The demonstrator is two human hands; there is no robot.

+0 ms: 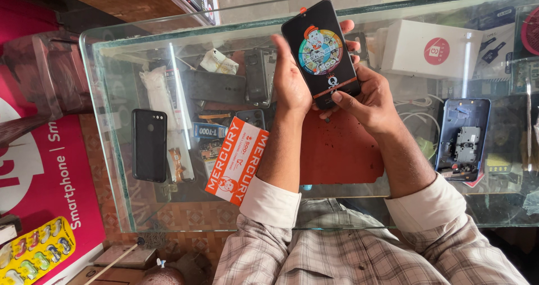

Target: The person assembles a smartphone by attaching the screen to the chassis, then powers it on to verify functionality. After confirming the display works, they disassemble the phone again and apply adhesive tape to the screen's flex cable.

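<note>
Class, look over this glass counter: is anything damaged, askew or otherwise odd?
Yes. An opened phone body lies on the glass counter at the right, its back off and inner parts bare. The orange and white packet lies askew. The phone held by both hands looks intact, with its screen lit.

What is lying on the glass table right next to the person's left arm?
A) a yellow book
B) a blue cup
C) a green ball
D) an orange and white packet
D: the flat orange and white packet lies on the glass table top beside the left forearm, while the left hand and right hand hold a black smartphone with a lit screen.
</note>
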